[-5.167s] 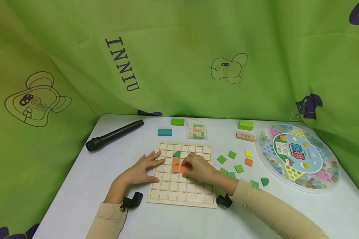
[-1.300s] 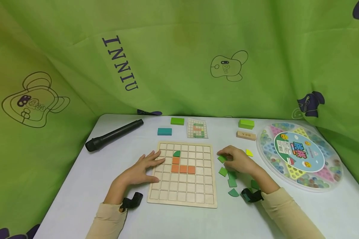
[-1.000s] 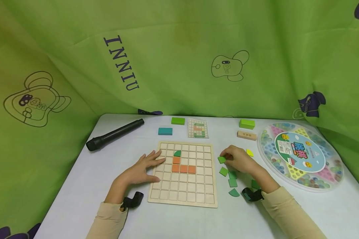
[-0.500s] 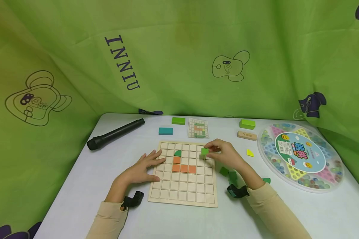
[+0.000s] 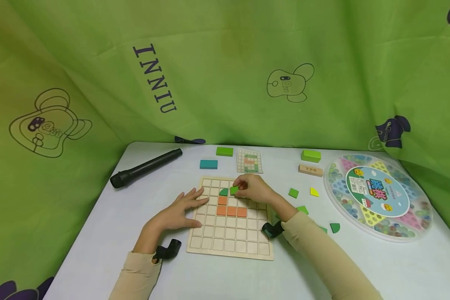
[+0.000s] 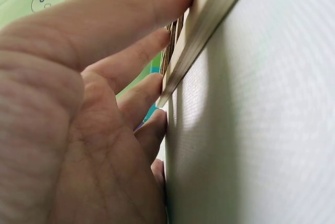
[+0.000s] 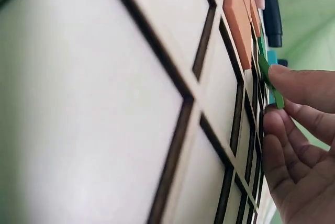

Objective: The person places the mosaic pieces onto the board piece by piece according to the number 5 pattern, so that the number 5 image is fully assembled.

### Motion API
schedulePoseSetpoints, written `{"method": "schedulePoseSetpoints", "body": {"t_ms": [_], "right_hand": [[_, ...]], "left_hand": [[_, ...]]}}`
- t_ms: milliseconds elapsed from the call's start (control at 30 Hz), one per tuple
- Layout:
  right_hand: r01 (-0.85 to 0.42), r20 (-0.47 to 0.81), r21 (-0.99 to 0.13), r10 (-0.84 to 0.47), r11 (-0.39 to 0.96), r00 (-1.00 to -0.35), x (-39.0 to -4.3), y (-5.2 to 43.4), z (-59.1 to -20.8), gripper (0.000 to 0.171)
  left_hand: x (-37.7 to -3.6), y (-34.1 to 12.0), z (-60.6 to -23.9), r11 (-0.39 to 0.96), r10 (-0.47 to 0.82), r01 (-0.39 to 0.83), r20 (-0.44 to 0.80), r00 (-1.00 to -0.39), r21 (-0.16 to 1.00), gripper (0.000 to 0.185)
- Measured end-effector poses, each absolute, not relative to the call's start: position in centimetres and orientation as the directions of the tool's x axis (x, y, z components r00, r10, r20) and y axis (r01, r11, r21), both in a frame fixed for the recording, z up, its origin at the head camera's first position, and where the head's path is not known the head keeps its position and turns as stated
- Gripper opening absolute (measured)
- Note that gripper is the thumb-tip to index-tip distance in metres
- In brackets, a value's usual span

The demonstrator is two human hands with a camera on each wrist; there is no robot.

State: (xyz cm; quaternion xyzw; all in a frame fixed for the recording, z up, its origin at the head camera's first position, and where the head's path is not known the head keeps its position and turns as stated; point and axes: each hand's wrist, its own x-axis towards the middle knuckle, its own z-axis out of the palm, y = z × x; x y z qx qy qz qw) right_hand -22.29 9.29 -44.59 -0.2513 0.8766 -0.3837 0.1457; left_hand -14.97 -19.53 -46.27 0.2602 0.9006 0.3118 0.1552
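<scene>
Green square tile [image 5: 234, 190], pinched by right hand [image 5: 256, 188], grooved wooden board [image 5: 230, 233]

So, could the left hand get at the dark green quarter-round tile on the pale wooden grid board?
Probably yes: the left hand touches the board, and only bare squares separate it from the quarter-round tile, though the right hand pinches a bright green square tile nearby.
</scene>
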Motion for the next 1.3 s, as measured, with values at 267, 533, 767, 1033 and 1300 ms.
{"method": "schedulePoseSetpoints", "body": {"t_ms": [267,533,767,1033,1300], "right_hand": [[-0.373,-0.072,-0.701,-0.581,0.608,-0.811,-22.4,8.7,-44.8,0.023],[-0.345,-0.088,-0.709,-0.563,0.615,-0.822,-21.8,9.4,-44.7,0.036],[-0.278,-0.016,-0.755,-0.440,0.594,-0.898,-19.5,14.0,-43.5,0.046],[-0.152,-0.025,-0.773,-0.269,0.615,-0.963,-18.4,21.6,-44.8,0.049],[-0.083,-0.042,-0.766,-0.179,0.638,-0.983,-18.4,24.7,-46.4,0.049]], "left_hand": [[-14.9,-19.5,-46.1,0.663,0.567,0.375,-0.107,-0.817,0.648,0.076],[-14.9,-19.5,-46.3,0.658,0.560,0.359,-0.111,-0.821,0.662,0.076],[-14.8,-19.4,-46.3,0.663,0.550,0.338,-0.127,-0.826,0.668,0.077],[-14.7,-19.3,-46.0,0.664,0.551,0.337,-0.132,-0.824,0.668,0.077],[-14.7,-19.3,-46.0,0.665,0.548,0.336,-0.130,-0.826,0.667,0.078]]}}
